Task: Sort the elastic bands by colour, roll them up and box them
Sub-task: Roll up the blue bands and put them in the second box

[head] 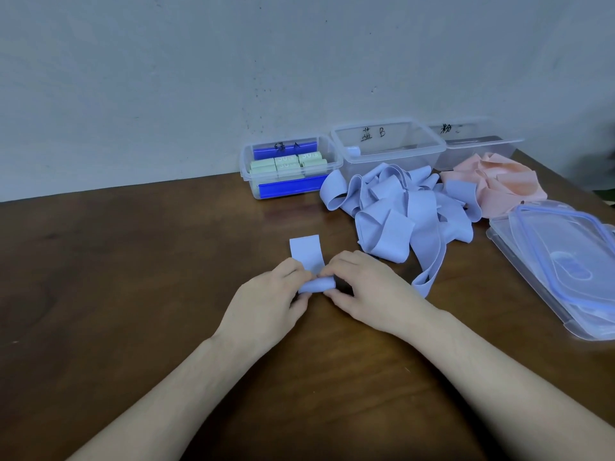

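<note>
Rolling a blue band [311, 265], nearly done.

We pinch the rolled end between our left hand [273, 299] and right hand [364, 289], fingers curled on either side so the coil stays tight; the short free tail lies flat on the table [133, 277] pointing away from us. Loose blue pile [399, 207] and pink pile [496, 181] wait beside their open boxes; the blue box [389, 148] looks almost empty, green rolls [288, 163] already boxed. Lids [559, 261] are stacked right, out of the way.
</note>
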Tool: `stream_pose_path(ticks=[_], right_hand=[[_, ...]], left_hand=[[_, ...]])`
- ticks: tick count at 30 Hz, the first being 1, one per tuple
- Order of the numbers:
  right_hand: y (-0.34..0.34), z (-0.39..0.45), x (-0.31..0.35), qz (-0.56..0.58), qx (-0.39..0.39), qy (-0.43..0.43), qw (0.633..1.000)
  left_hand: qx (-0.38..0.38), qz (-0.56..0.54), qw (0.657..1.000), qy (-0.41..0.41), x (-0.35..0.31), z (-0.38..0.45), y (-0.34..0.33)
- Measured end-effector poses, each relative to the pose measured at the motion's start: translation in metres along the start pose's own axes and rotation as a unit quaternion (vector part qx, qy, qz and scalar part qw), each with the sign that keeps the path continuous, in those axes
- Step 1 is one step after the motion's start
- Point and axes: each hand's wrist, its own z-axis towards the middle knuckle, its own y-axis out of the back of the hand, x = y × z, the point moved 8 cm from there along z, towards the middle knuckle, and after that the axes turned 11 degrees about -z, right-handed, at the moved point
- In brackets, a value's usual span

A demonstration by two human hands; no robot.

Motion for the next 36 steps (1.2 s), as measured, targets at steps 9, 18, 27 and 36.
stream_pose_path(ticks=[9, 18, 27, 36], right_hand=[[0.002, -0.053, 0.029, -0.005, 0.026, 0.021, 0.999], [0.005, -0.055, 0.026, -0.01, -0.004, 0.023, 1.0], [0.004, -0.042, 0.022, -0.002, 0.024, 0.041, 0.999], [0.007, -0.038, 0.018, 0.006, -0.008, 0.036, 0.999]], left_hand=[[0.025, -0.045, 0.999, -0.003, -0.03, -0.052, 0.01], [0.023, -0.091, 0.994, 0.056, -0.017, -0.053, 0.004], [0.018, -0.036, 0.999, 0.011, -0.022, -0.047, 0.006], [0.009, -0.074, 0.996, 0.047, -0.015, -0.044, 0.007]])
